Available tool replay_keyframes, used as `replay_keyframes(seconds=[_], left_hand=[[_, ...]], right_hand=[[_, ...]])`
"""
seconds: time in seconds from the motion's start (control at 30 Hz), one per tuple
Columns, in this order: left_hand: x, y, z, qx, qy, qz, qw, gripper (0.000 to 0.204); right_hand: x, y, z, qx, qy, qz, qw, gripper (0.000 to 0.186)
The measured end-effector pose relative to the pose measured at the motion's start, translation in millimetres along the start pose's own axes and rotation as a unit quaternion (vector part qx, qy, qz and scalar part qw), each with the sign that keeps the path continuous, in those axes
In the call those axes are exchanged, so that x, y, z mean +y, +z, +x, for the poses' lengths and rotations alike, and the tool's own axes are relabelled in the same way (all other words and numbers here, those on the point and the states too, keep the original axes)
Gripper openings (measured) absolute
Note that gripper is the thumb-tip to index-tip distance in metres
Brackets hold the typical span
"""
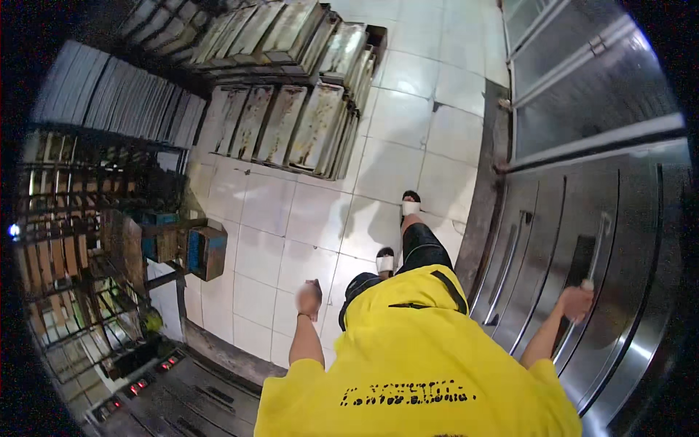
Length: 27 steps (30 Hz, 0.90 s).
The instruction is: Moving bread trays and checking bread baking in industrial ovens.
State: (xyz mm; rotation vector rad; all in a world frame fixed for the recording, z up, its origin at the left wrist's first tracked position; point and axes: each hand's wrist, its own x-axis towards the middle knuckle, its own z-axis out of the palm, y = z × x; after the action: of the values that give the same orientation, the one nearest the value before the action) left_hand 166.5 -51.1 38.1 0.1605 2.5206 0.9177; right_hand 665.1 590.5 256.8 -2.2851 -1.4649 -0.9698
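Note:
My right hand [575,303] is closed around a long upright metal handle [600,244] on a stainless steel door panel [633,240] at my right. A small pale bit shows at the top of that fist, beside the bar. My left hand [309,300] hangs low over the white tiled floor [262,266], away from any object. Its fingers are smeared and partly dark, so whether they are curled or hold something cannot be made out.
Stacks of worn, stained metal pans [280,127] stand on the floor ahead to the left. A grey ribbed stack [120,95] and a dark rack [65,218] line the left side. A small wooden box [207,251] juts out there. Glass-paned doors [582,80] rise at far right.

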Motion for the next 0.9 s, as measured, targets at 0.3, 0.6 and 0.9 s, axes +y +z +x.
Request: replay_keyframes(seconds=[0.3,0.6,0.9], left_hand=[[101.0,42.0,100.9,0.010,-0.027,-0.033,0.999,0.041],[188.6,27.1,143.2,0.018,-0.072,-0.071,0.995,0.041],[210.7,18.8,133.3,0.193,-0.081,-0.430,0.878,0.035]], right_hand=[[5.8,35.8,-19.0,0.209,0.058,0.221,0.951,0.044],[-282.9,-35.2,-63.9,-0.318,0.016,0.621,0.716,0.033],[-441.8,-134.4,-128.9,-0.709,-0.033,0.631,0.313,0.032]])
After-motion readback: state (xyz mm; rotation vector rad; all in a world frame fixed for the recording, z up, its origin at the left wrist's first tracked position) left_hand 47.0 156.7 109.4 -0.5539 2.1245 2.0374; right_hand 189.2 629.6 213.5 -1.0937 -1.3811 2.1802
